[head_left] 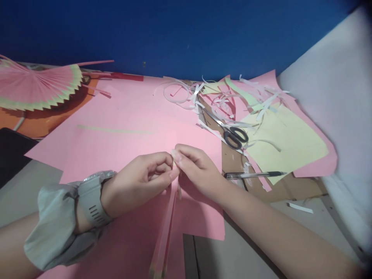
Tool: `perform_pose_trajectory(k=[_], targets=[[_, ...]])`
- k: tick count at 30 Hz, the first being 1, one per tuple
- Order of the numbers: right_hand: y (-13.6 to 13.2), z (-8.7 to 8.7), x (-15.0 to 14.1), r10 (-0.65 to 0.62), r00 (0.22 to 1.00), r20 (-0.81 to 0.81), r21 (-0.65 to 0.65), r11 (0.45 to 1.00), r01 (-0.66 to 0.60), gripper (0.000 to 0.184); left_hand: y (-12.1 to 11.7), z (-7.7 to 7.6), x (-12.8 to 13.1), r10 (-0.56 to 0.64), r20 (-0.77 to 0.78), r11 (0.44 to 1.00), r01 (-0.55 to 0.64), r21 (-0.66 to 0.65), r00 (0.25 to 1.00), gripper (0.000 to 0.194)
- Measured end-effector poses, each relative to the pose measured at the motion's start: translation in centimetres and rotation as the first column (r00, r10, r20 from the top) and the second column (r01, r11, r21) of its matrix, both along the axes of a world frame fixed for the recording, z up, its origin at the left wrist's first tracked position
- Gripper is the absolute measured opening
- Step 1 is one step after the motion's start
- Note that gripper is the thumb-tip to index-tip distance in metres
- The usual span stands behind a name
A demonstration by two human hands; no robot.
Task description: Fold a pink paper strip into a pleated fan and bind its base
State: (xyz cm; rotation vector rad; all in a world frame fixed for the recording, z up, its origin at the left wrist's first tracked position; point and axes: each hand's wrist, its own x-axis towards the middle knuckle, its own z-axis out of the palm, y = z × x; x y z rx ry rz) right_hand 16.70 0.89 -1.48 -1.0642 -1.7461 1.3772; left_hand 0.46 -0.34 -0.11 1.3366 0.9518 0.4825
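Note:
A narrow folded strip of pink paper (165, 236), with yellowish edges at its near end, runs from my fingertips toward me. My left hand (148, 174) pinches it close to the far end between thumb and curled fingers. Right beside it, my right hand (196, 166) pinches the tip, its thumb touching the left fingers. What lies inside the pinch is mostly hidden. Beneath both hands spread large pink paper sheets (130, 108). A thin green strip (116, 130) lies on them, beyond my left hand.
Black-handled scissors (232, 133), a pen (255, 175), yellow paper (290, 135) and curled white scraps (264, 106) lie to the right. A pleated pink fan (40, 87) with a yellow-green edge is at far left, above a dark flat object (14, 153). A blue wall (174, 35) stands behind.

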Motion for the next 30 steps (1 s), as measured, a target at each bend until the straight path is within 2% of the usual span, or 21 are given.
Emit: perform_pose_trajectory(k=[9,15,19,26,30], targets=[[-0.34,0.1,0.08,-0.003,0.991,-0.133,-0.094,0.996,-0.01,0.03,0.24,0.39,-0.11,-0.045,0.117,0.998,0.051,-0.042,0.992,0.018],[-0.51,0.05,0.11,0.044,0.961,-0.272,-0.152,0.984,-0.088,0.029,0.35,0.64,-0.15,-0.068,0.115,0.998,0.069,-0.003,0.991,0.024],[-0.49,0.21,0.16,0.052,0.982,-0.18,-0.117,0.99,-0.074,0.029,0.29,0.55,-0.22,-0.085,0.045,0.996,0.083,0.036,0.995,0.024],[-0.3,0.09,0.11,0.002,1.0,0.008,0.021,1.0,-0.002,0.032,0.38,0.09,-0.17,-0.072,-0.022,0.995,0.074,0.066,0.997,0.024],[-0.21,-0.16,0.08,-0.048,0.998,0.049,0.071,0.997,0.044,0.032,0.47,0.36,0.09,-0.055,-0.042,0.998,0.055,0.001,0.998,0.023]])
